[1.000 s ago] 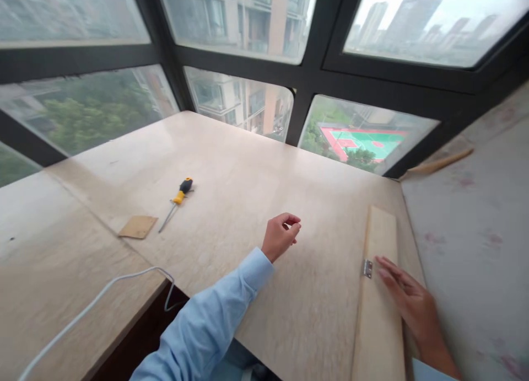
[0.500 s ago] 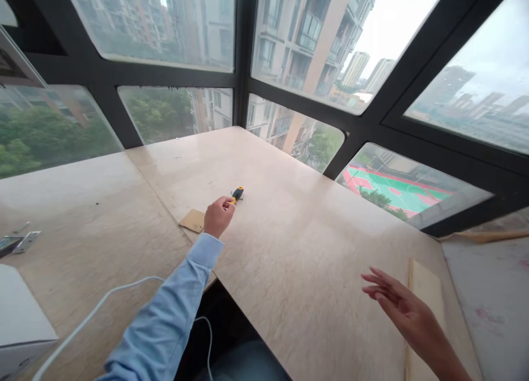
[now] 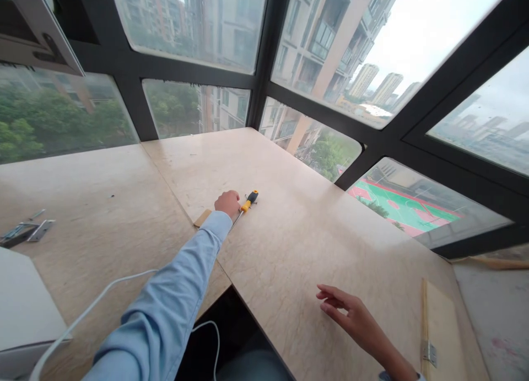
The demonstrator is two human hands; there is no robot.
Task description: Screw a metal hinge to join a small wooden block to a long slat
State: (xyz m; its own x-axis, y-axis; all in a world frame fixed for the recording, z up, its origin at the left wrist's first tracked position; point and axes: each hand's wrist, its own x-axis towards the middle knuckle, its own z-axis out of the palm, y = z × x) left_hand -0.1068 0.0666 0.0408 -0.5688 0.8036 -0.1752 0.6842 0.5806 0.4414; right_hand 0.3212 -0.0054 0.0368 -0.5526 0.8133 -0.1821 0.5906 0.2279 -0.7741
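Observation:
My left hand [image 3: 227, 203], in a light blue sleeve, is at the middle of the stone counter. Its fingers are curled down, and what they hold, if anything, is hidden. Right beside it lies a screwdriver [image 3: 249, 200] with a black and yellow handle, its shaft pointing back toward my sleeve. A few small screws [image 3: 253, 204] appear around that handle. A small brown wooden piece [image 3: 202, 218] is partly covered by the left hand. Lower right, my right hand [image 3: 344, 309] hovers over the counter, fingers loosely bent and apart, holding nothing.
A pale wooden board [image 3: 444, 326] with a metal hinge [image 3: 430, 352] lies at the right. Metal hinges [image 3: 39, 230] sit at the far left, above a white box [image 3: 27, 298]. A white cable [image 3: 103, 293] crosses the counter. Windows border the back.
My left hand has moved off the screwdriver's handle to its left side, exposing more of it. My right hand has shifted left, away from the board. The view has turned slightly left.

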